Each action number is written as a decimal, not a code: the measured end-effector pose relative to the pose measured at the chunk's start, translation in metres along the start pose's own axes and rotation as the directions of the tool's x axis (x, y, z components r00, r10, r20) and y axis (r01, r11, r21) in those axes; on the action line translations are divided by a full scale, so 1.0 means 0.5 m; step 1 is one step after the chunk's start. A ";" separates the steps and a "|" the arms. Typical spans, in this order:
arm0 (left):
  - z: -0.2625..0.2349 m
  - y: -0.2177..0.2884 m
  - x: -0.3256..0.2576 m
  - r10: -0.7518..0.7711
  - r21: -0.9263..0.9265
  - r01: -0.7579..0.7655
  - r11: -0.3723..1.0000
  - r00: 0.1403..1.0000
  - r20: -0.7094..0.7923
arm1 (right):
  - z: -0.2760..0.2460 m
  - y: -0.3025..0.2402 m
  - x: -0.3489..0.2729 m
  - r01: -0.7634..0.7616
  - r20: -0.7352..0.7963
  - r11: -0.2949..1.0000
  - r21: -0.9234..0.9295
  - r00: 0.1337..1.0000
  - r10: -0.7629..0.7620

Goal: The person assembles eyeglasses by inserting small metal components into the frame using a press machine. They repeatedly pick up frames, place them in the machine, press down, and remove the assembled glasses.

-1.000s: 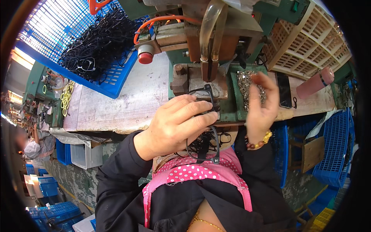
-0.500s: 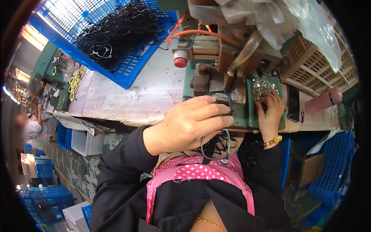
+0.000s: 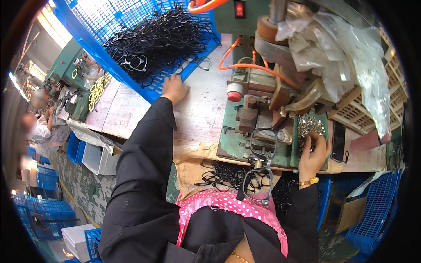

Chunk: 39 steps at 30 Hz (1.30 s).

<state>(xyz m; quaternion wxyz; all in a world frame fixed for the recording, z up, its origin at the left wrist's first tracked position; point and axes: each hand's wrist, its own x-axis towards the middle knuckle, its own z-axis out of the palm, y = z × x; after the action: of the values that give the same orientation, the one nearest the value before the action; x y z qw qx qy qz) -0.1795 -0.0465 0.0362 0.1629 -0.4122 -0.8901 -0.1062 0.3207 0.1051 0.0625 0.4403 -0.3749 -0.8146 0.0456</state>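
Worn pale worktop (image 3: pixel 206 114) is stretching between a blue mesh crate (image 3: pixel 131 83) and a green press machine (image 3: pixel 245 140), and I am working across both. My left hand (image 3: pixel 174 89) is reaching out to the crate's near rim, fingers spread and resting open on the edge, gripping nothing, with the heap of black spectacle frames (image 3: pixel 162 39) lying just beyond my fingertips. My right hand (image 3: pixel 313 153) is dipping into the tray of small silvery metal parts (image 3: pixel 309 127) on the machine's right side; whether my fingers are pinching one I cannot tell. One black spectacle frame (image 3: pixel 261 164) is sitting on the machine's fixture just left of that hand, its lower part hanging over the bench edge above my pink dotted apron (image 3: pixel 228 206). I am judging these frames as light, springy and easily tangled, so taking one by its bridge or rim should lift it clean of the heap. Open room is lying between my hands on the bare worktop; the crate wall and the machine's orange hose (image 3: pixel 258 68) are crowding the far side.
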 end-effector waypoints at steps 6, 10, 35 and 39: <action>-0.025 0.049 -0.066 0.055 -0.235 0.003 0.972 0.969 0.239 | 0.004 0.005 -0.007 0.008 -0.066 1.000 0.022 0.998 -0.006; -0.044 0.069 -0.155 0.199 -0.292 -0.141 0.946 0.963 0.181 | 0.007 0.016 -0.011 0.025 -0.061 0.997 0.068 0.998 -0.021; -0.182 0.034 -0.371 -0.130 -0.392 0.351 0.850 0.862 0.490 | 0.027 0.078 -0.031 -0.030 -0.012 0.987 0.158 0.999 0.032; -0.190 0.048 -0.349 -0.030 -0.760 0.489 0.428 0.848 0.529 | 0.032 0.082 -0.046 -0.104 -0.038 0.968 0.229 0.993 0.115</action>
<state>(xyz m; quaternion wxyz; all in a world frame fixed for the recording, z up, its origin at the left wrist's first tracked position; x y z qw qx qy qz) -0.0360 -0.1838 0.0594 -0.2948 -0.3008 -0.7732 -0.4741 0.3399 0.1235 0.0204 0.4975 -0.3677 -0.7707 0.1530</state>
